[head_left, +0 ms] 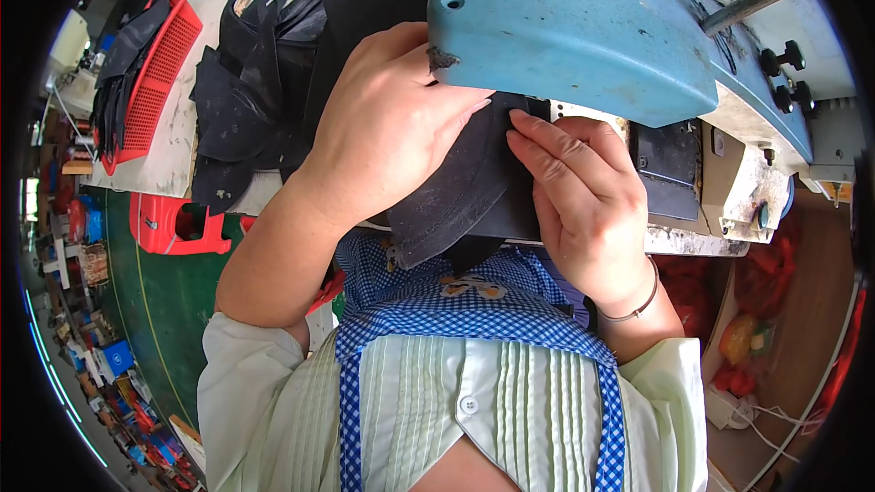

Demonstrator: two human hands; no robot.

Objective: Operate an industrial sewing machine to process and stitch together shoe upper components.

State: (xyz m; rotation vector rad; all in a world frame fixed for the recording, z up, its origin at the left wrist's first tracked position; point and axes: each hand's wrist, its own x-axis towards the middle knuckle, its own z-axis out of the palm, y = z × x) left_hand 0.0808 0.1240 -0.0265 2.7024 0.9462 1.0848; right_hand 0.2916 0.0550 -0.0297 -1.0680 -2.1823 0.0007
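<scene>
A curved, flat black piece of sheet material [453, 198] lies under the front of a light-blue machine housing [565, 36], with stitch-like lines near its lower edge. My left hand [387, 123] is closed on its upper left part. The thumb points right along the piece, and some fingertips are hidden by the housing. My right hand [588, 187] pinches the right edge of the same piece, with fingers pressed together close below the housing. What the machine does to the piece under the housing is hidden.
A loose heap of black cut pieces [241, 96] covers the worktable [205, 64] on my left. Beyond it stands a red basket [159, 82] with more black pieces. A red plastic stool [178, 223] is below the table, and black knobs [784, 59] stick out at right.
</scene>
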